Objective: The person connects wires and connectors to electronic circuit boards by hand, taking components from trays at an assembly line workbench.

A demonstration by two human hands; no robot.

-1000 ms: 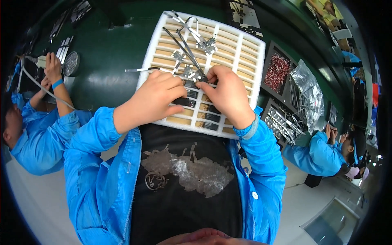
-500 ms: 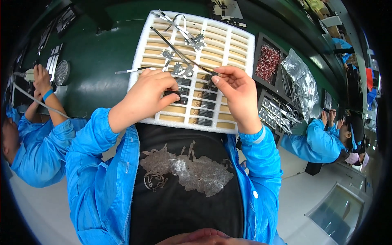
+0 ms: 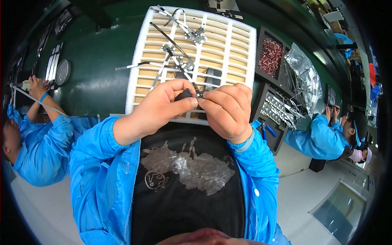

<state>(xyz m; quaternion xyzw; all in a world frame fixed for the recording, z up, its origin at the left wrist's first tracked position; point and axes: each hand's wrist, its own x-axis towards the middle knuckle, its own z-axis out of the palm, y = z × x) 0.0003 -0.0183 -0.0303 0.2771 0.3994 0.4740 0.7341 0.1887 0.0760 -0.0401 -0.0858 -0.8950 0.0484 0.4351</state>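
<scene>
Black block (image 3: 184,95) pinched in my left hand (image 3: 163,101) — my right hand (image 3: 228,107) nips a thin strip (image 3: 185,75) near its end (tiny, partly hidden), all over the slotted foam tray (image 3: 144,38).

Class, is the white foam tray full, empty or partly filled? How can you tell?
Partly filled: the white foam tray holds black parts in some slots, while many others show bare tan bottoms.
</scene>
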